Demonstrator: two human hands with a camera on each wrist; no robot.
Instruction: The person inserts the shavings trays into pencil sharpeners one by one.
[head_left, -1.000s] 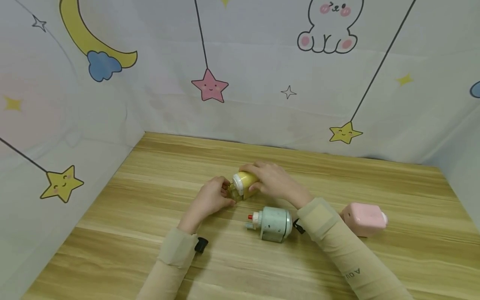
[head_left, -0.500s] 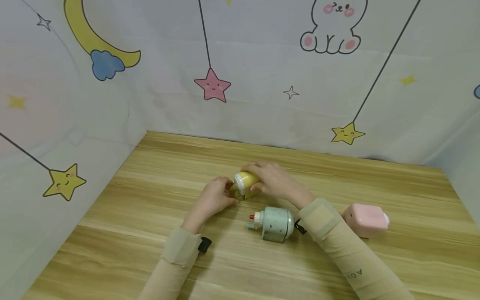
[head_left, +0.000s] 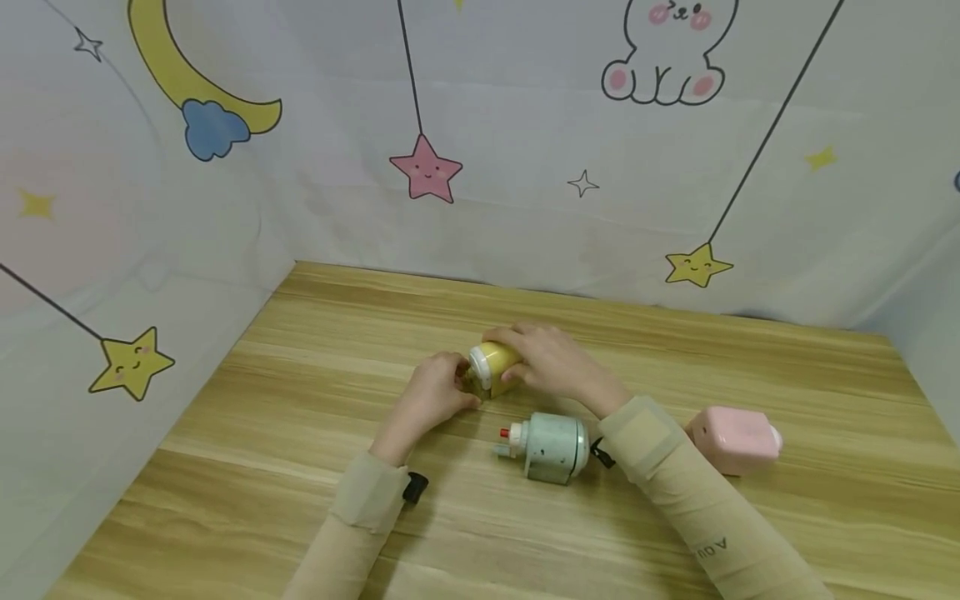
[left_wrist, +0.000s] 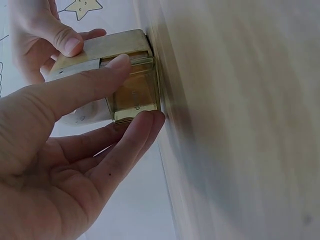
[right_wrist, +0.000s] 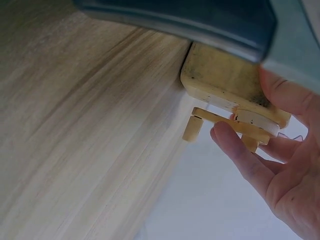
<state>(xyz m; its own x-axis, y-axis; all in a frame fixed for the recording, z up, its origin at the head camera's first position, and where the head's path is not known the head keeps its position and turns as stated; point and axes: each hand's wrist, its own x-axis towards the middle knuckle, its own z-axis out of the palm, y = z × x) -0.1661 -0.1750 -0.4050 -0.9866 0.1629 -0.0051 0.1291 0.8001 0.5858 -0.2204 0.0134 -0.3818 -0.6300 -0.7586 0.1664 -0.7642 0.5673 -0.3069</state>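
A yellow hand-crank pencil sharpener (head_left: 501, 360) with a white front ring lies low at the middle of the table. My right hand (head_left: 551, 358) grips its body from the far right, thumb and fingers around it. The crank arm (right_wrist: 206, 115) sticks out beside those fingers in the right wrist view. At the other end, my left hand (head_left: 437, 387) pinches the clear amber shavings drawer (left_wrist: 135, 95) between thumb and fingertips. That drawer sits mostly inside the sharpener body, its outer part showing between the fingers.
A pale green crank sharpener (head_left: 555, 448) with a red tip lies just in front of the right wrist. Beyond the right forearm is a pink sharpener (head_left: 738, 439). A printed cloth wall (head_left: 510, 225) borders the wooden table (head_left: 360, 308).
My left hand has shifted slightly right, toward the yellow sharpener, and less of the clear drawer shows outside it. The right hand keeps its grip on the body.
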